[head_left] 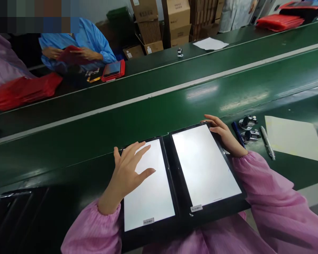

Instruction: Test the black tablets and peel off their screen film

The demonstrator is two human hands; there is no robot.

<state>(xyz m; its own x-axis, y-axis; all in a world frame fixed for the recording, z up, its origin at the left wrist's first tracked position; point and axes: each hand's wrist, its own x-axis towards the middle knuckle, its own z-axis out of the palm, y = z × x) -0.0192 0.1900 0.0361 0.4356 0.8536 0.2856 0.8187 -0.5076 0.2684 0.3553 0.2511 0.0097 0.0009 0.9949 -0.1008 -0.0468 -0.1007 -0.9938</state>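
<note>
Two black tablets with lit white screens lie side by side on the green bench in front of me. My left hand hovers over the left tablet, fingers spread and open, fingertips over its upper screen. My right hand rests on the upper right edge of the right tablet, fingers curled along its rim. Small white labels sit at each tablet's lower edge. Both of my sleeves are pink.
A blue pen, two metal clips, a silver marker and a pale sheet lie right of the tablets. A green conveyor belt runs beyond. A person in blue handles a red case opposite. Dark trays sit at lower left.
</note>
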